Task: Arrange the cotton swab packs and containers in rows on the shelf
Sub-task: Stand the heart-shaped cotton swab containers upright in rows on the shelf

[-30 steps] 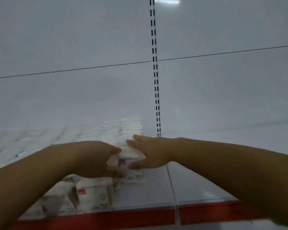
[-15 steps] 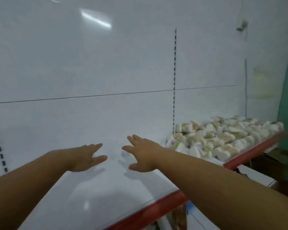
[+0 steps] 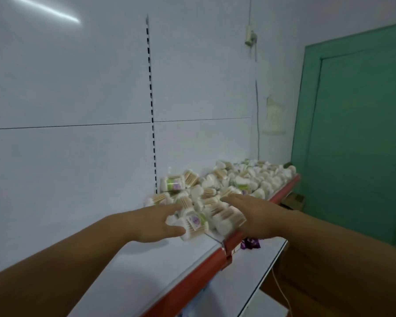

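A loose heap of cotton swab containers (image 3: 233,181) covers the right stretch of the white shelf (image 3: 133,268). At its near end lie several clear packs (image 3: 206,219) with wooden-stick swabs and green-purple labels. My left hand (image 3: 156,223) reaches the heap from the left, fingers straight, thumb beneath, touching the nearest pack. My right hand (image 3: 256,216) comes from the right along the shelf's front edge, fingers extended against the same packs. Neither hand curls round anything that I can see.
The shelf has a red front strip (image 3: 192,280) and a white back panel with a slotted upright (image 3: 151,110). A lower white shelf (image 3: 249,271) shows beneath, with a purple packet (image 3: 250,243). A green door (image 3: 361,124) stands at the right.
My view swung right from the white packs to the swab heap. Both hands let go of the white packs and moved right across the bare shelf, reaching the heap's near end.
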